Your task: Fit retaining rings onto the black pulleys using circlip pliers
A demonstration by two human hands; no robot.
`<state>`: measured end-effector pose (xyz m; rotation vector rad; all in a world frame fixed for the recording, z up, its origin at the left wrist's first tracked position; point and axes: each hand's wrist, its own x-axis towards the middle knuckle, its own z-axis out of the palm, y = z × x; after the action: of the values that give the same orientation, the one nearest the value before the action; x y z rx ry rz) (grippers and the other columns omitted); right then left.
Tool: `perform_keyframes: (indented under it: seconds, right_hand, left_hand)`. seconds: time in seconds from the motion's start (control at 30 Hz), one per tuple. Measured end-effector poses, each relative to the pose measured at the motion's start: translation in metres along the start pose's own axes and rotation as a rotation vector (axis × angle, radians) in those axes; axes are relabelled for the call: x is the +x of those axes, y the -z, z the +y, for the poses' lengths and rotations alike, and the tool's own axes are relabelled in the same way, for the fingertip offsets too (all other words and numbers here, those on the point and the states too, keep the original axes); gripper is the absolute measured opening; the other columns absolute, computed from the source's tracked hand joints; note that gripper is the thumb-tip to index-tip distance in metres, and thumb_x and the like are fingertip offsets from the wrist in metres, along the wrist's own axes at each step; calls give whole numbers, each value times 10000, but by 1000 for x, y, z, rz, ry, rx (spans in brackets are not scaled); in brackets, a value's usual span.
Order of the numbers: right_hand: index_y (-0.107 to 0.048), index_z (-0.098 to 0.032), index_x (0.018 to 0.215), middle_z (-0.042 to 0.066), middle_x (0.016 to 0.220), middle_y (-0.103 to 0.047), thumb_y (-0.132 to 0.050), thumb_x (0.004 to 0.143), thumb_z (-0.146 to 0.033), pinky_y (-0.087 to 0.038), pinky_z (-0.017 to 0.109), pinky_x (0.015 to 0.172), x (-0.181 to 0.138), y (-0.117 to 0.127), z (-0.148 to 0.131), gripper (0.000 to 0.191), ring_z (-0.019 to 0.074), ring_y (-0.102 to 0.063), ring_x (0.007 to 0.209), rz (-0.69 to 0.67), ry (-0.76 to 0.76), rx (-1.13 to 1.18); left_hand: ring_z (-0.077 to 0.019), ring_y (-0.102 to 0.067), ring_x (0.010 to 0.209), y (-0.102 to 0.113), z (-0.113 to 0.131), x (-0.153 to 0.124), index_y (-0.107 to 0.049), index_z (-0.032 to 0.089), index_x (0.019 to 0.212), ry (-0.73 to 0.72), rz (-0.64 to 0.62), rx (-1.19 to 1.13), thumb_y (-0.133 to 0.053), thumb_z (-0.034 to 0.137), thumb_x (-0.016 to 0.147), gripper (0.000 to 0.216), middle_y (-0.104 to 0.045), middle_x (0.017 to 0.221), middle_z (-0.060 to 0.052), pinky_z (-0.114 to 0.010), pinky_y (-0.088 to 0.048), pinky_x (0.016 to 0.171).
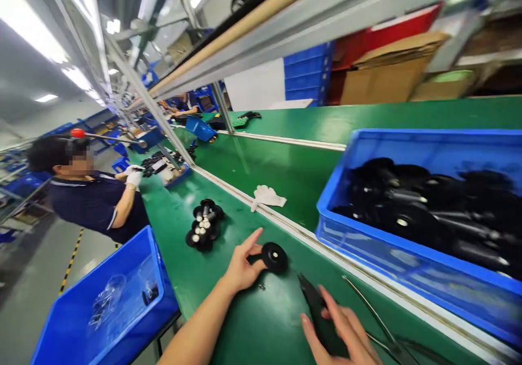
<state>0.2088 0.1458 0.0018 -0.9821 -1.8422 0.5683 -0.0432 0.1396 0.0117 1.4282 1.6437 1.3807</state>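
Note:
My left hand point(243, 264) is closed around the short stem of a black disc-shaped part point(274, 258) with a pale dot at its centre. The disc faces up, just above the green bench. In my right hand point(340, 332) is a black tapered tool point(318, 313), its narrow tip pointing toward the disc; its exact kind I cannot make out. Small metal pieces point(261, 286) lie on the bench below my left hand. Beyond that hand stands a cluster of similar black parts point(205, 224) with pale ends.
A blue bin point(332, 204) heaped with black parts stands at right. Another blue bin point(161, 278) at lower left holds clear plastic. A white glove point(269, 196) lies by the rail. Thin metal tool arms point(369, 302) lie at right. A gloved co-worker point(101, 202) works at left.

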Motion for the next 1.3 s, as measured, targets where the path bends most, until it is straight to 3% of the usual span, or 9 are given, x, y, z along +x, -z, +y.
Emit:
perform_keyframes:
  seconds: [0.1,0.2,0.3,0.5,0.63,0.73,0.83,1.07,1.3]
  right_hand:
    - [-609,-261,1496,53,1014,-671,-624,1057,-428,-561,246,724,2,2,-8,471,160,-720,882,-45,5,-46]
    - [-594,-279,1513,47,1042,-670,-619,1058,-384,-572,257,763,0,2,-9,468,159,-717,902,-72,1,-86]
    - [-552,-282,1556,53,1062,-671,-614,1050,-340,-581,293,787,-4,2,-8,513,183,-712,930,-106,17,-137]
    - [-544,-290,1571,66,1044,-668,-534,1054,-295,-565,330,710,-10,1,-6,516,225,-704,933,-189,73,-243]
    - [-551,-297,1554,51,1067,-650,-635,1030,-299,-576,295,799,-5,4,-10,530,182,-695,952,-123,-51,-55]
    - [-554,-289,1547,36,1033,-623,-672,1023,-309,-565,257,808,0,7,-13,538,149,-676,919,-80,-134,59]
    - [-566,-283,1539,27,1006,-609,-686,1014,-304,-556,250,813,2,9,-15,539,142,-663,905,-67,-145,81]
    - [-584,-264,1520,48,1031,-637,-679,1014,-257,-563,272,821,0,9,-16,515,160,-676,920,-45,-128,67]
    - [-546,-306,1565,59,1090,-672,-642,1020,-226,-548,306,794,-6,3,-10,559,189,-694,961,-122,-26,-95]
  left_hand:
    - [-202,-785,934,14,-6,1,-476,176,1623,-105,-70,47,-812,455,938,813,-853,968,-59,-394,-604,1020]
    - [-194,-800,958,18,-6,2,-494,205,1615,-176,-98,101,-794,389,963,741,-861,996,-57,-412,-592,1081]
    - [-195,-807,981,15,-3,1,-480,258,1625,-234,-100,122,-848,369,921,803,-863,1026,-45,-413,-594,1098]
    - [-178,-776,856,10,12,1,-329,282,1697,-235,-220,150,-845,406,919,942,-833,987,-38,-367,-650,932]
    - [-255,-749,1094,12,27,-2,-190,341,1733,-225,-356,303,-805,416,951,998,-794,1282,-104,-466,-602,1029]
    - [-307,-690,1218,10,38,-6,-139,354,1740,-203,-405,411,-777,398,971,1001,-777,1316,-104,-538,-541,1096]
    - [-294,-696,1163,6,41,-8,-176,350,1736,-174,-367,422,-736,339,999,926,-800,1241,-88,-520,-538,1073]
    - [-204,-754,1030,13,26,-2,-316,254,1702,-110,-102,112,-845,322,923,944,-831,1014,-25,-418,-528,1136]
    - [-208,-760,1076,19,21,-1,-315,195,1703,-86,-204,97,-795,320,962,891,-826,1007,-40,-445,-504,1191]
